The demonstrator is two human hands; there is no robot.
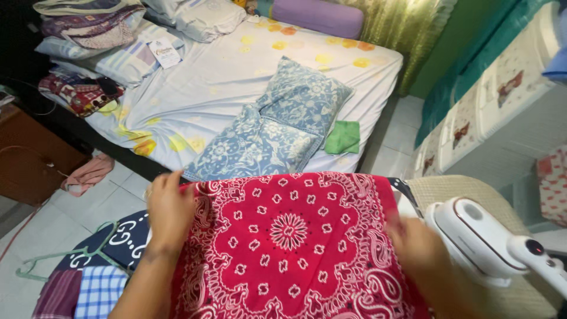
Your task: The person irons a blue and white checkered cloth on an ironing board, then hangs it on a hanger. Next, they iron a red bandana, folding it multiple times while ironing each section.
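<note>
Red paisley bandana (289, 242) spread flat across the ironing surface (455, 189), white iron (478, 236) resting at its right edge. Beyond, a bed (224, 77) carrying blue floral pillows (277, 130), a green cloth (343, 137), a purple bolster (319, 16), folded laundry (94, 35).

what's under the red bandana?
The red bandana lies on a beige woven surface, with a dark patterned edge peeking out at its far right corner. What sits beneath its middle is covered.
</note>
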